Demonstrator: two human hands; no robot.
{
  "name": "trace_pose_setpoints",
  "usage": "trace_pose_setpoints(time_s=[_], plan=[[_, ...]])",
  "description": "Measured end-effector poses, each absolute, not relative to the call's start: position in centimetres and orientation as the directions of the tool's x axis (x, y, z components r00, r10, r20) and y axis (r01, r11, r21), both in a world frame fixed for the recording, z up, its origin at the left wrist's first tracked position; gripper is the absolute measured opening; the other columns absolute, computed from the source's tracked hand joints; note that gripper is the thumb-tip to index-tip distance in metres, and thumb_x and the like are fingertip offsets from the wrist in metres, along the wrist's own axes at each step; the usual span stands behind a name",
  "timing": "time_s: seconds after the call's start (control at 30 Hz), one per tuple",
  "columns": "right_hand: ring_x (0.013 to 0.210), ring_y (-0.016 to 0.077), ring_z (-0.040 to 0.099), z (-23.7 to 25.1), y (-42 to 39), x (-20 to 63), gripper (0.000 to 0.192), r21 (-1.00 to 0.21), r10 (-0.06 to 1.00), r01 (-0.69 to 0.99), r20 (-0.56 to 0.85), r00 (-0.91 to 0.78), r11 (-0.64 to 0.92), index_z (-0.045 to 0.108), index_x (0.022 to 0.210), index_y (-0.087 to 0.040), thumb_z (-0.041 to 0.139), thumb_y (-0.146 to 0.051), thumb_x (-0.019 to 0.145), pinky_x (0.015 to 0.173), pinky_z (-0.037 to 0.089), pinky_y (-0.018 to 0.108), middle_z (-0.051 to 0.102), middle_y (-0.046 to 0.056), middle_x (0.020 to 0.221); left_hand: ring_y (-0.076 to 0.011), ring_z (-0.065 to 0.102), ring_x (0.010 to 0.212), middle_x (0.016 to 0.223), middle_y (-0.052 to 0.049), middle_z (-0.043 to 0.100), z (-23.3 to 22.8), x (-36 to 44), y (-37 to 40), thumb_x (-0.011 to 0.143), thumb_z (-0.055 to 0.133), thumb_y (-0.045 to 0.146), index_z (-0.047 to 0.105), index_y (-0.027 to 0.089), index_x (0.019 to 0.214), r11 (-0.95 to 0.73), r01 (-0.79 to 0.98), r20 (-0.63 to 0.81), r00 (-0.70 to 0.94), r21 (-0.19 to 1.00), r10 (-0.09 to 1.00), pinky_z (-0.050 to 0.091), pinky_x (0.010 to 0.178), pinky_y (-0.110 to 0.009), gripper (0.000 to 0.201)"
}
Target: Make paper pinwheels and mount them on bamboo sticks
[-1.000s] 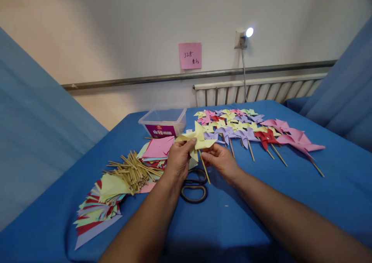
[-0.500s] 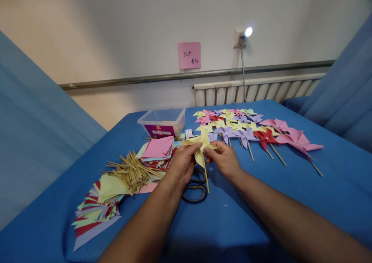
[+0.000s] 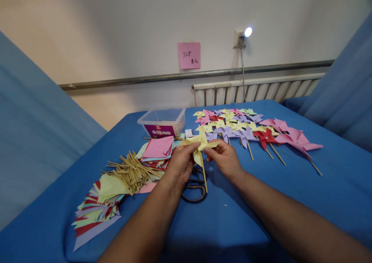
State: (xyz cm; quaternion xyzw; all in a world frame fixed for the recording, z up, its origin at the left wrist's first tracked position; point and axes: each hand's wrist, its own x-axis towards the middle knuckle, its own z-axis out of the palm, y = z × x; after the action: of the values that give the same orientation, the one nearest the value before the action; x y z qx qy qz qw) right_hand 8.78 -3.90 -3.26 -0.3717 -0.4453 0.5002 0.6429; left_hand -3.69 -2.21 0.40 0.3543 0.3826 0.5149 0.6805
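Note:
Between my two hands is a yellow paper pinwheel (image 3: 202, 144) on a thin wooden stick (image 3: 204, 176) that points down toward me. My left hand (image 3: 183, 160) is closed, its thumb pressing near the pinwheel's middle. With thumb and fingers, my right hand (image 3: 223, 157) pinches the blade on the right side. Below the pinwheel lies a pair of scissors (image 3: 194, 193) with black handles, its blades hidden under my left hand. Several finished pinwheels (image 3: 245, 134) in purple, red, pink and yellow lie in rows behind and to the right.
A pile of wooden sticks (image 3: 135, 174) lies left of my hands, beside stacked paper squares (image 3: 157, 147) and a fanned heap of coloured paper (image 3: 97, 208). Behind them stands a clear plastic box (image 3: 162, 117). The blue cloth (image 3: 261, 224) covers the table, with curtains at both sides.
The yellow pinwheel has turned slightly and its stick has shifted a little to the left. Both hands keep hold of it in nearly the same place.

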Motion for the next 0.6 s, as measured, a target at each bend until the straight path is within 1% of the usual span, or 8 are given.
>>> trace_pose_setpoints(time_s=[0.13,0.23,0.43,0.47,0.53,0.6], plan=[[0.051,0.0102,0.053,-3.09,-3.95,8.86,0.031,-0.932,0.975,-0.292,0.191,0.112,0.216,0.062,0.073,-0.021,0.078,-0.046,0.066,0.05,0.048,0.025,0.061,-0.002,0.062,-0.0125,0.059,0.058,0.068,-0.004,0.068,0.36,-3.7,-2.15,0.059,0.078,0.019,0.07,0.01,0.078,0.228,-0.425,-0.158,0.194,0.876,0.968,0.046,0.055,-0.023,0.022],[0.05,0.0099,0.053,-3.0,-3.99,8.88,0.031,-0.934,0.973,-0.28,0.193,0.122,0.221,0.063,0.073,-0.02,0.077,-0.047,0.066,0.049,0.047,0.024,0.062,-0.002,0.062,-0.0133,0.061,0.06,0.071,-0.005,0.069,0.32,-3.79,-2.1,0.06,0.077,0.018,0.07,0.01,0.081,0.221,-0.444,-0.158,0.174,0.868,0.972,0.047,0.057,-0.024,0.024],[0.048,0.0092,0.054,-3.07,-3.96,9.04,0.033,-0.941,0.97,-0.24,0.218,0.104,0.237,0.06,0.066,-0.018,0.071,-0.048,0.072,0.048,0.045,0.023,0.061,-0.001,0.059,-0.0145,0.062,0.06,0.072,-0.006,0.069,0.23,-4.0,-1.99,0.062,0.076,0.017,0.069,0.008,0.084,0.237,-0.454,-0.177,0.17,0.859,0.969,0.049,0.058,-0.024,0.025],[0.048,0.0092,0.055,-3.07,-3.95,9.08,0.032,-0.937,0.97,-0.252,0.223,0.098,0.241,0.06,0.068,-0.018,0.071,-0.047,0.073,0.049,0.045,0.023,0.062,-0.001,0.06,-0.0146,0.062,0.06,0.072,-0.006,0.07,0.24,-4.04,-1.96,0.062,0.076,0.016,0.069,0.008,0.085,0.236,-0.453,-0.176,0.171,0.86,0.969,0.049,0.058,-0.024,0.025],[0.049,0.0093,0.056,-2.98,-3.95,9.15,0.027,-0.919,0.966,-0.299,0.237,0.099,0.256,0.062,0.078,-0.019,0.073,-0.044,0.072,0.05,0.046,0.023,0.062,-0.003,0.062,-0.0144,0.062,0.061,0.074,-0.006,0.07,0.27,-4.1,-1.9,0.064,0.075,0.016,0.069,0.008,0.086,0.237,-0.451,-0.18,0.166,0.86,0.97,0.049,0.056,-0.023,0.024],[0.051,0.0096,0.056,-2.82,-3.97,9.24,0.031,-0.893,0.958,-0.349,0.262,0.113,0.285,0.063,0.092,-0.022,0.076,-0.038,0.069,0.051,0.048,0.023,0.061,-0.005,0.063,-0.0135,0.062,0.06,0.074,-0.005,0.07,0.34,-4.15,-1.82,0.065,0.074,0.014,0.069,0.008,0.088,0.243,-0.455,-0.189,0.161,0.857,0.969,0.048,0.053,-0.022,0.024]])
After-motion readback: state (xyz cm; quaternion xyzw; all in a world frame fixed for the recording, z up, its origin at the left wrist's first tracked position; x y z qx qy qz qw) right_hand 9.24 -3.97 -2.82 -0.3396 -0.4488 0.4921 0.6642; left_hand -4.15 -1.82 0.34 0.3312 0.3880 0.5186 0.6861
